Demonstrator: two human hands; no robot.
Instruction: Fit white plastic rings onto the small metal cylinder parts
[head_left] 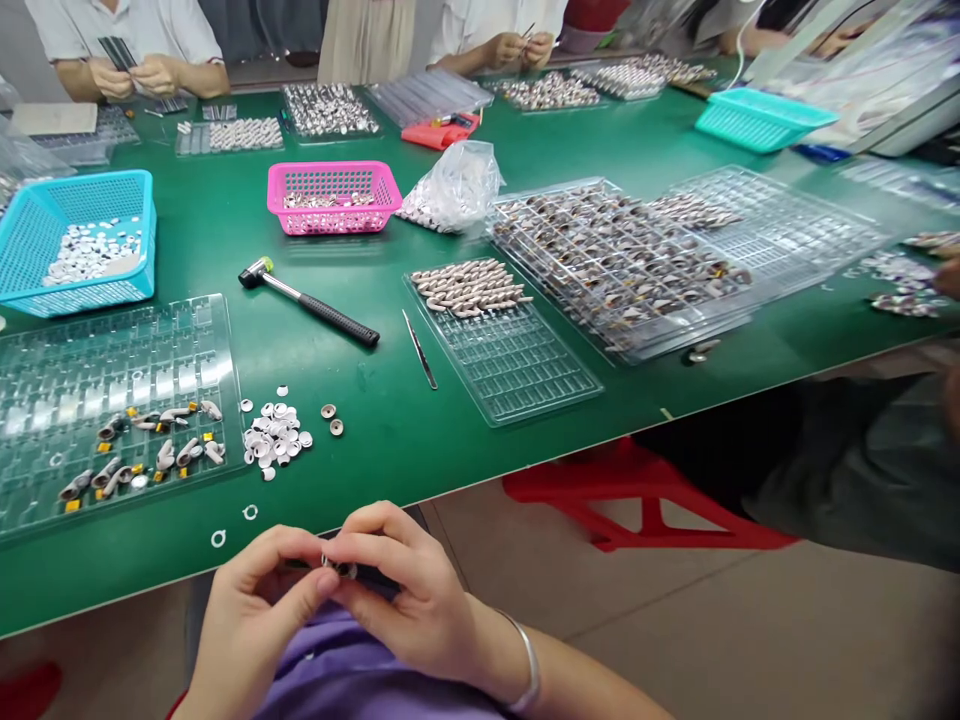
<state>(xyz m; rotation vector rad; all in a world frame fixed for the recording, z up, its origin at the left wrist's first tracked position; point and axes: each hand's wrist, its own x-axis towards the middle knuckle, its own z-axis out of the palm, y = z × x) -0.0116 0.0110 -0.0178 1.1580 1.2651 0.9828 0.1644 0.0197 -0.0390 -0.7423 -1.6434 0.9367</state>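
Just off the table's front edge, above my lap, my left hand [266, 600] and my right hand [409, 590] meet at the fingertips. Both pinch one small dark part with a shiny rim [341, 568], mostly covered by my fingers. Beyond them on the table lie two thin white rings [250, 512], a heap of small white round caps [276, 436] and two small metal cups [336, 427]. To the left, a clear compartment tray [142, 345] bears several grey curved pieces with yellow tabs [186, 453].
A black-handled hammer [322, 312] and tweezers [418, 350] lie mid-table. Around them are a blue basket [152, 235], a pink basket [336, 222], a plastic bag of parts [457, 190] and stacked filled trays [615, 260]. Co-workers sit opposite; a red stool [570, 486] is at right.
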